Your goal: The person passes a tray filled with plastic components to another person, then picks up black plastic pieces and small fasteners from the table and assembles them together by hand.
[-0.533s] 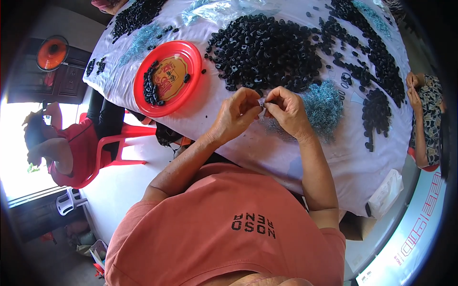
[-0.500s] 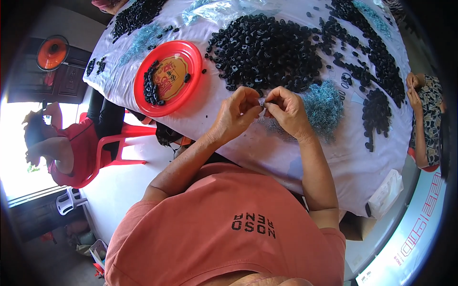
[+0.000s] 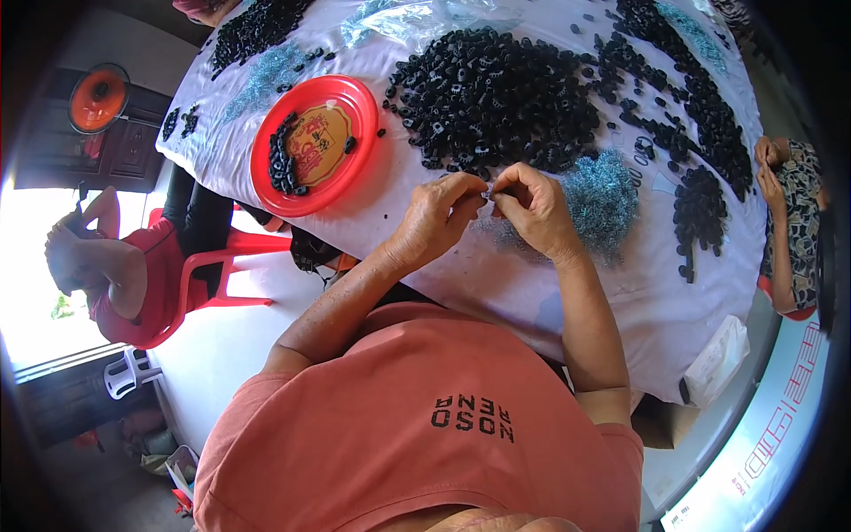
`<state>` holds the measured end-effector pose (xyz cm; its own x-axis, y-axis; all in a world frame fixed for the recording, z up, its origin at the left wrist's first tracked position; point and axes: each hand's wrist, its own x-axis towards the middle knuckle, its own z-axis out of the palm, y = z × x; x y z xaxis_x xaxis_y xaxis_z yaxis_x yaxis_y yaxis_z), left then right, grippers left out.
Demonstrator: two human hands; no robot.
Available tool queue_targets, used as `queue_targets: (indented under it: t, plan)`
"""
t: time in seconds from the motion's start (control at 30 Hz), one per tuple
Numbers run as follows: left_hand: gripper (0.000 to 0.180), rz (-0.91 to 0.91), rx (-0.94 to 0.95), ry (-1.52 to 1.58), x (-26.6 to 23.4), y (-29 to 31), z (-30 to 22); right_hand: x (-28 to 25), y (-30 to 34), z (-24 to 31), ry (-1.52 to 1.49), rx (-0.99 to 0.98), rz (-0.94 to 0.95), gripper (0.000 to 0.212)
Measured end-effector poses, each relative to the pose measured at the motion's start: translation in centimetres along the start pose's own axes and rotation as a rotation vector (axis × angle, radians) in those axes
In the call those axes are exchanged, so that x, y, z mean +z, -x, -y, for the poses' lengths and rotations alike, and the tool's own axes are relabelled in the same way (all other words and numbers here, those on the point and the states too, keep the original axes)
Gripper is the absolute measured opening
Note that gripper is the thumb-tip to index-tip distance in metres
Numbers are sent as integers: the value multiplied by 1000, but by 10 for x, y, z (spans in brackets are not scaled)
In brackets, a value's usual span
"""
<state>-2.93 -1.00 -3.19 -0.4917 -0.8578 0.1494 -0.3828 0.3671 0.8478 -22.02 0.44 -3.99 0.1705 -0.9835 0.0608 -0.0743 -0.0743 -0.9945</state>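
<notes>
My left hand (image 3: 434,217) and my right hand (image 3: 538,213) meet over the near part of the cloth, both closed with fingertips pinched almost together. Between the tips is a tiny piece, too small to name; which fingers bear it is hard to see. Just beyond them lies a large heap of small black plastic pieces (image 3: 496,97) that look like cord locks. Beside my right hand, partly under its wrist, spreads a loose pile of fine bluish, shiny bits (image 3: 607,199), spring-like in look. To the left sits a red plate (image 3: 362,111) with more black pieces (image 3: 282,164) along its left side.
A white cloth (image 3: 532,297) covers the table. Further black heaps (image 3: 722,133) and bluish piles (image 3: 266,80) lie toward its far edges. A seated person (image 3: 133,266) is at the left on a red chair (image 3: 222,257); another person's hands (image 3: 771,173) show at the right edge.
My hands stay nearly in place, with the fingers shifting slightly around the tiny piece. At the left, the seated person's head and raised arms have moved.
</notes>
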Motion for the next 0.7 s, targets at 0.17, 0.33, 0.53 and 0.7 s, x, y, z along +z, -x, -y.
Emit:
queue_targets:
  t: [0.17, 0.33, 0.53, 0.7]
  plan:
    - [15, -4, -53, 8, -1, 1, -6, 1, 0, -1, 35, -39, 4, 5]
    - [10, -85, -153, 192, 3, -1, -5, 2, 0, -1, -11, -49, -6, 5]
    - [14, -85, -267, 489, 1, -4, 1, 3, 0, 1, 27, -12, -35, 9]
    - [14, -106, -282, 520, 4, -5, 1, 1, 0, -3, 32, 34, 4, 9]
